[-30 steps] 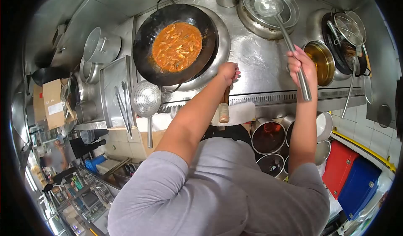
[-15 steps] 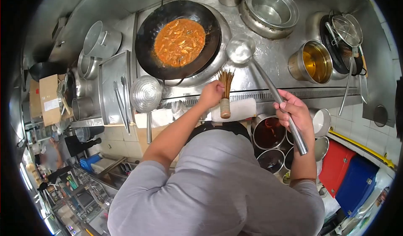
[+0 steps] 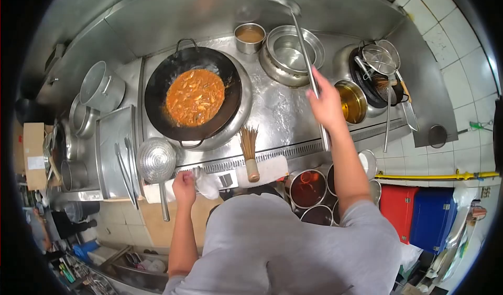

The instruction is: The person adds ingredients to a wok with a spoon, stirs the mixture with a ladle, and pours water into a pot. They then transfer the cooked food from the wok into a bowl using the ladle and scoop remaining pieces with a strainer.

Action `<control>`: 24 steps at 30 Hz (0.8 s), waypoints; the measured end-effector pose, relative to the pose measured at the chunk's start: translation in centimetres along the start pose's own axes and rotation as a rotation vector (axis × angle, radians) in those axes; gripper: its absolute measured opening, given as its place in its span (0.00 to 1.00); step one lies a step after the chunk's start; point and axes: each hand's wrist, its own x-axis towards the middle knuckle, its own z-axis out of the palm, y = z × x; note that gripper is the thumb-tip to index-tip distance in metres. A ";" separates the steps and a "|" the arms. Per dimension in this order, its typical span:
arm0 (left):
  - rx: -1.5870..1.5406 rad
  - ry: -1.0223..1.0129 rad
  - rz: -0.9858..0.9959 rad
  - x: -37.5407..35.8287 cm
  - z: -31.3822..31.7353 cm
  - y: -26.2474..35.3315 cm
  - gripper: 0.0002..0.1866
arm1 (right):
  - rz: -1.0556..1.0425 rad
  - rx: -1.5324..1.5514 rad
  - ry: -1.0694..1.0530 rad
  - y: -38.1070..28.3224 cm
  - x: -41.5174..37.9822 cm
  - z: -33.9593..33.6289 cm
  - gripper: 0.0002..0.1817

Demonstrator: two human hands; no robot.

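Observation:
My right hand [image 3: 327,103] is wrapped round the handle of a long steel ladle [image 3: 303,46]. The ladle's bowl is raised close to the back metal wall, and its shaft crosses above a water-filled steel basin [image 3: 293,54]. At the stove's front edge, my left hand [image 3: 184,187] has its fingers curled together against a crumpled white cloth [image 3: 208,186]; what sits between them is hidden. Beyond it stands a black wok [image 3: 157,101] with chunky orange-red food [image 3: 196,97]. Left of my left hand lies a perforated skimmer [image 3: 156,160]. A bamboo whisk [image 3: 249,151] rests on a folded white towel [image 3: 271,170].
A pot of amber liquid [image 3: 352,102] stands at the right, near wire strainers [image 3: 380,60]. A small pot of brown liquid [image 3: 250,37] is at the back. Tongs [image 3: 126,169] lie on the left tray. Pots of dark red liquid [image 3: 307,188] stand below the front edge.
My left hand has left the whisk and moved left to the white cloth. My right hand has carried the ladle up and away, towards the back wall. The view has shifted.

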 end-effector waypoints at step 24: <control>-0.289 0.245 -0.206 -4.6 -7.9 -8.6 0.05 | 0.580 0.123 -0.206 -3.6 27.2 -8.5 0.26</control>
